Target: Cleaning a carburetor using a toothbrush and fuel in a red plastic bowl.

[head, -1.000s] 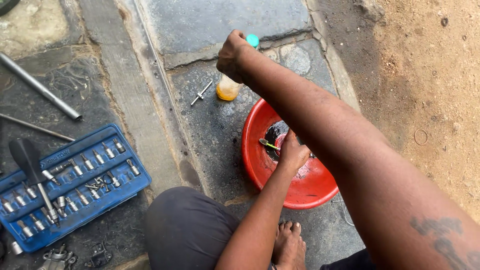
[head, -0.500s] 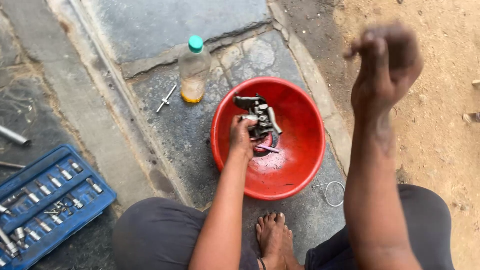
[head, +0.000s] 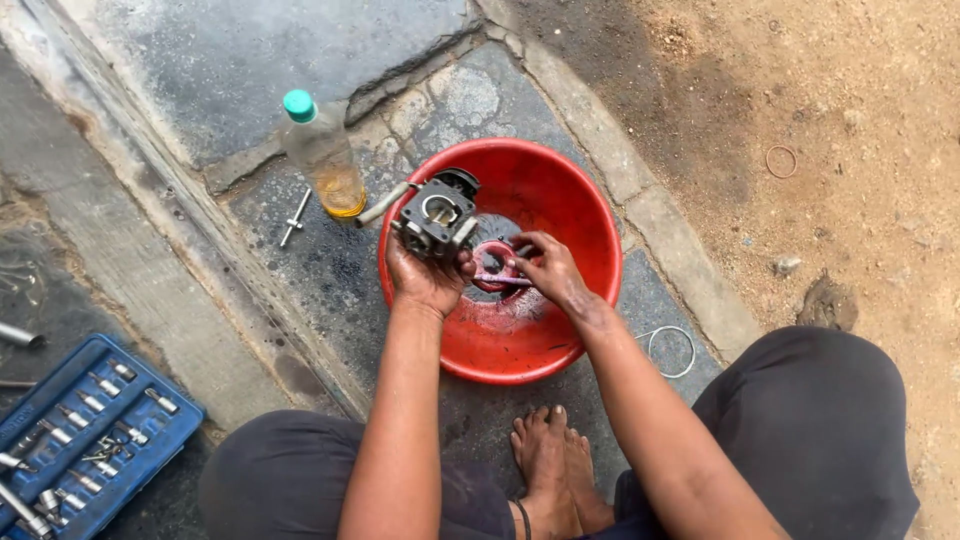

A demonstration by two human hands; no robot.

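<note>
My left hand (head: pixel 428 277) holds a grey metal carburetor (head: pixel 436 214) up over the left rim of a red plastic basin (head: pixel 580 210). My right hand (head: pixel 548 268) reaches into the basin and grips a thin brush or tool (head: pixel 500 280) with a reddish handle, its tip near the carburetor. A little dark liquid lies at the basin's bottom. The basin stands on oily stone paving just in front of my bare foot (head: pixel 548 470).
A plastic bottle (head: pixel 322 155) with a green cap and some yellow liquid stands left of the basin, a small metal T-shaped tool (head: pixel 294 216) beside it. A blue socket set case (head: pixel 82 440) lies open at lower left. A wire ring (head: pixel 668 350) lies right of the basin; sandy ground beyond.
My left hand has lifted the carburetor out of the basin to its left rim. My right hand has come down from the air into the basin and taken the brush.
</note>
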